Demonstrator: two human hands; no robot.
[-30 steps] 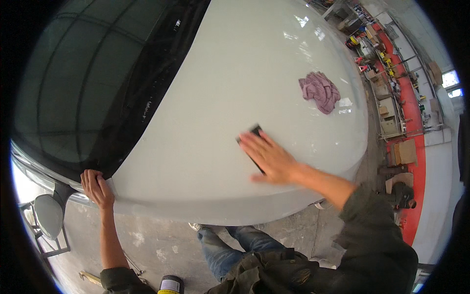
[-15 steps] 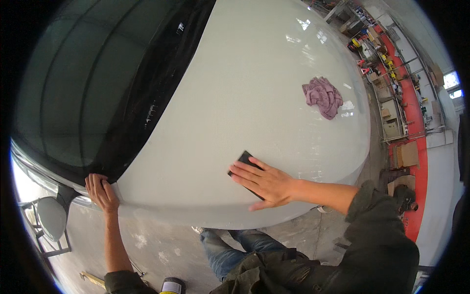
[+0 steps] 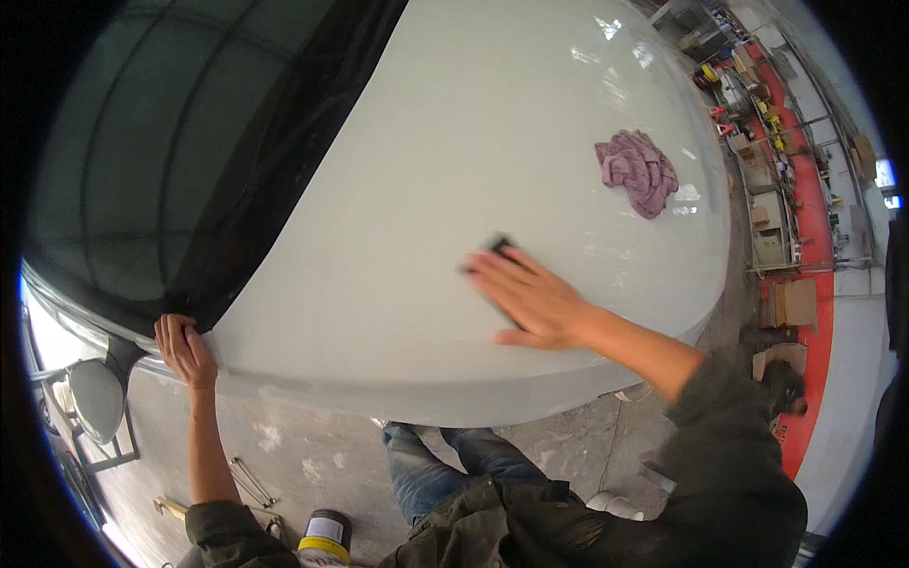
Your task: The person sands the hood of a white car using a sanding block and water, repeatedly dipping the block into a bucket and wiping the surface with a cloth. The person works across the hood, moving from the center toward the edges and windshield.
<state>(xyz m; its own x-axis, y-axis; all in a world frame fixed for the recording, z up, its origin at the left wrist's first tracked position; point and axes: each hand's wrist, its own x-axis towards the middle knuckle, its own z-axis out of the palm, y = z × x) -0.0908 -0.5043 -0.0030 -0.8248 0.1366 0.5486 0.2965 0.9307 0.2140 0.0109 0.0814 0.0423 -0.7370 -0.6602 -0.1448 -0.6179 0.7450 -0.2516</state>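
A pale grey-white car hood (image 3: 426,180) spreads out in front of me. On its near half my right hand (image 3: 540,301) lies over a black sanding pad (image 3: 500,245), fingers stretched along it and pressed to the panel. Motion smears the fingers and the pad, most of which the hand covers. At the lower corner of the dark windshield (image 3: 180,142) my left hand (image 3: 187,350) is closed, its fingers curled over the edge. What they may hold there is hidden. A crumpled purple cloth (image 3: 639,172) rests on the hood's far right part.
A side mirror (image 3: 97,401) sticks out at the left. On the floor by my left arm stand a dark can with a yellow band (image 3: 326,538) and a metal tool (image 3: 254,481). Beyond the hood's right end run cluttered shelves (image 3: 772,218) and a cardboard box (image 3: 790,303).
My right hand has slid the pad away from me across the hood, a little to the right. My left hand keeps its place at the windshield corner; the whole view has shifted slightly.
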